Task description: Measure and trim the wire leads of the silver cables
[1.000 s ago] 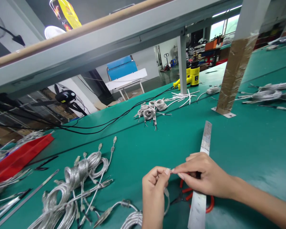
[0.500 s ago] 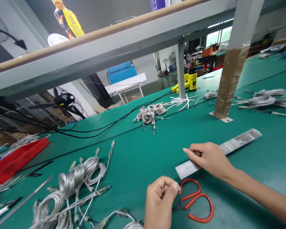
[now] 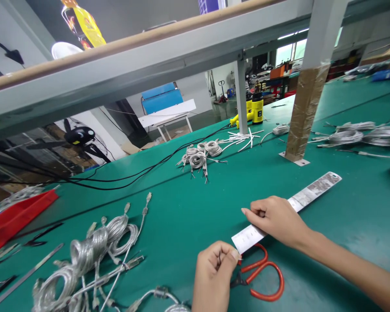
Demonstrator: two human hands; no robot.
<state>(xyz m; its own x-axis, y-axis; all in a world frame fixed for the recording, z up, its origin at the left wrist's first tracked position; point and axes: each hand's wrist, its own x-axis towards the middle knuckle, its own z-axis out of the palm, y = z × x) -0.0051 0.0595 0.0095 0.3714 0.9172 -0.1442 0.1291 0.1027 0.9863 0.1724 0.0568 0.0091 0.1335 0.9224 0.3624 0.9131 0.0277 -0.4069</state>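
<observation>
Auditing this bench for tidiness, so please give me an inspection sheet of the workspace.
Surface: green bench mat, cluttered in places.
Job's things: steel ruler lying flat; red-handled scissors beside it.
Clutter: coiled silver cables at left; more coils further along; red sheet at far left.
Hands: left hand pinches a small thin piece, too small to name; right hand rests its fingers on the ruler.
Cables: black cables trail along the bench's far side.
Surroundings: tape-wrapped pillar, yellow machine, wall-mounted fan.
</observation>
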